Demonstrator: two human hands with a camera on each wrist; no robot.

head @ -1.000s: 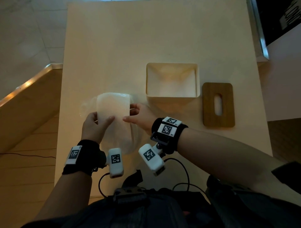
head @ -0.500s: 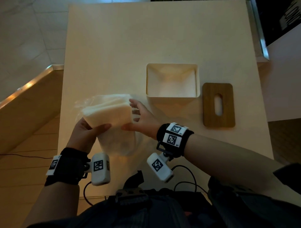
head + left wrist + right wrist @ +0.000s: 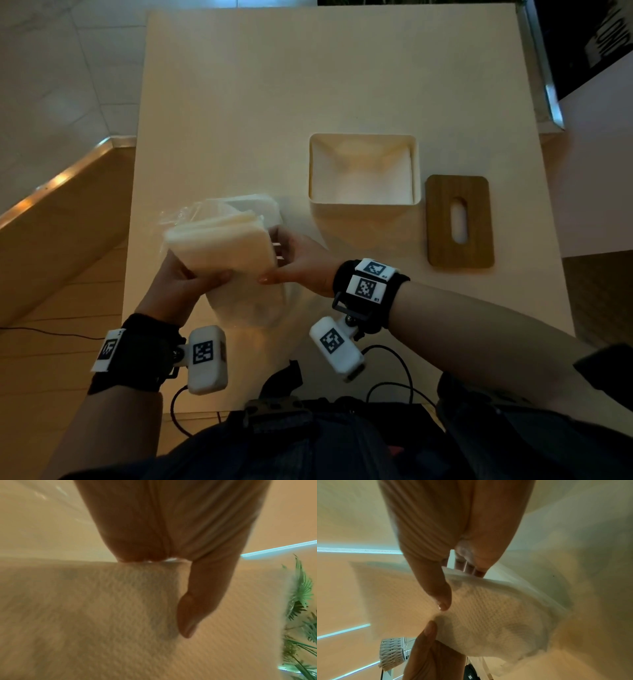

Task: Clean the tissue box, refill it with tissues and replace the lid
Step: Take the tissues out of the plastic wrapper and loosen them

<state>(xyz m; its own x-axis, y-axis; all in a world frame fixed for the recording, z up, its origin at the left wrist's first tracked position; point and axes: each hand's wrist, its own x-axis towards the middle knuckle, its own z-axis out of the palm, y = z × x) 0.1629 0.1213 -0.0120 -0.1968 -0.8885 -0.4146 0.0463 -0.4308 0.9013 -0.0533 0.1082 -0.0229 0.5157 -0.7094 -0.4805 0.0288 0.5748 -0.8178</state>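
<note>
Both hands hold a stack of white tissues (image 3: 224,245) above the near left part of the table (image 3: 257,102). My left hand (image 3: 191,279) grips its near left edge, thumb on top (image 3: 193,601). My right hand (image 3: 291,260) grips the right edge, thumb on the near face (image 3: 436,588) and fingers behind. Clear plastic wrapping (image 3: 253,301) hangs below and behind the tissue stack (image 3: 488,608). The white tissue box (image 3: 363,168) stands open and holds nothing, to the right. Its wooden lid (image 3: 459,221) with a slot lies flat beside the box's right side.
A step with a metal edge strip (image 3: 58,178) drops off to the left of the table. A white woven basket (image 3: 390,653) and a green plant (image 3: 302,615) show in the wrist views. A dark panel (image 3: 589,41) stands at the far right.
The tissue stack has been drawn up out of its plastic wrapping and tilted flatter. Both hands moved slightly toward me and to the left with it.
</note>
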